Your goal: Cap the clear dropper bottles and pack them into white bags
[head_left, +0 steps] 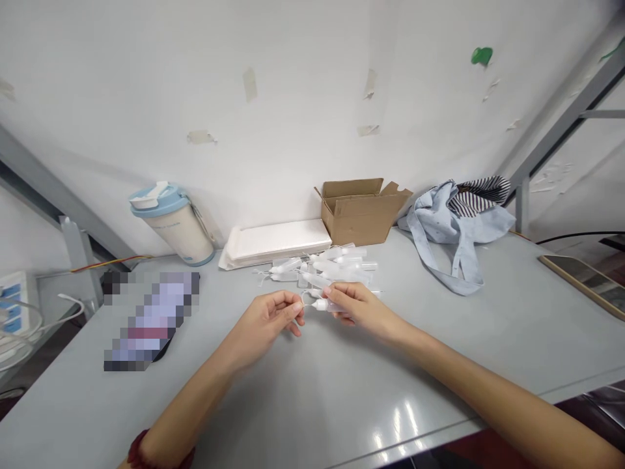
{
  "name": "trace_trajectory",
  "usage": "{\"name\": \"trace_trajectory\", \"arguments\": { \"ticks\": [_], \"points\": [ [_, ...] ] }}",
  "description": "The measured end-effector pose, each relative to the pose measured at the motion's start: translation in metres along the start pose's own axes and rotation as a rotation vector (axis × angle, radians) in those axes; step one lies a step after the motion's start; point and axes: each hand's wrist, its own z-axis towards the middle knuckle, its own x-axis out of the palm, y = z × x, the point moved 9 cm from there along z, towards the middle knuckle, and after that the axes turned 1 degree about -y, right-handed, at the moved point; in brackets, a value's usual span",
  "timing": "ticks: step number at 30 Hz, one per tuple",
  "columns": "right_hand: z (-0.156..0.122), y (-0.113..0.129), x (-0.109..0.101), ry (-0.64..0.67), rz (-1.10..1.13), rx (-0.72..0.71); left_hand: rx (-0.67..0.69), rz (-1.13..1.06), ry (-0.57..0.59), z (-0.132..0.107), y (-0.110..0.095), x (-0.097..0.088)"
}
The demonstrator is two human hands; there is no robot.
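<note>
Grey table w/ sm. bottles, taped white wall

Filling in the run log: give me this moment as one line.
right hand: holds small white bottle | left hand: fingertips at its nozzle end | behind: pile of bottles, cardboard box

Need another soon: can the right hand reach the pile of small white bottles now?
Probably yes. The pile of small white bottles lies just behind the right hand, nothing between them. But that hand grips a small white bottle, with the left hand pinching its tip, so its fingers are busy.
</note>
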Motion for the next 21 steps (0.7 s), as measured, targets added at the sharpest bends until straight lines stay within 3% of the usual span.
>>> {"name": "trace_trajectory", "arguments": {
  "ticks": [11, 21],
  "points": [
    [-0.0007, -0.0028, 0.0050, 0.051, 0.148, 0.073, -0.016, -0.081, 0.009, 0.0012, 0.0047, 0.0034],
    [0.0005, -0.0056, 0.0055, 0.054, 0.155, 0.085, -0.016, -0.114, 0.025, 0.0028, 0.0082, 0.0031]
  ]
}}
